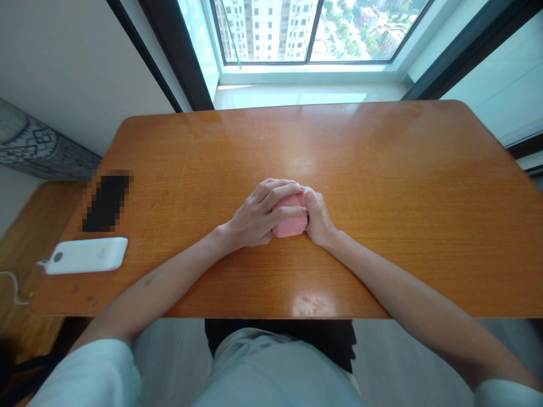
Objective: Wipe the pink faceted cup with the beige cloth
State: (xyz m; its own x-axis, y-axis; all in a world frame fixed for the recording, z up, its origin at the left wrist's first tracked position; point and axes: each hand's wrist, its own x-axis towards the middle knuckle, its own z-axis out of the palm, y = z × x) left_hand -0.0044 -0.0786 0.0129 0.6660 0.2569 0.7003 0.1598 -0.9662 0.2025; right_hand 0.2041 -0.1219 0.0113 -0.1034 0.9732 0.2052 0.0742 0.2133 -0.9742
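A small pink box-shaped object [290, 227] is held between both hands near the middle of the wooden table [382, 181]. My left hand [262, 210] reaches over its top and left side, with the fingers bent across it. On the right side, my right hand [320, 219] grips it with the fingers curled. A thin dark and grey edge shows between the box and the right palm. The fingers cover much of the box, so I cannot tell whether it rests on the tabletop.
At the table's left side lie a white power strip-like device [87, 255] with a cable and a blurred-out black rectangle [106, 203]. A patterned grey cushion-like thing [46, 141] leans by the wall. Beyond the table is a window sill [292, 96].
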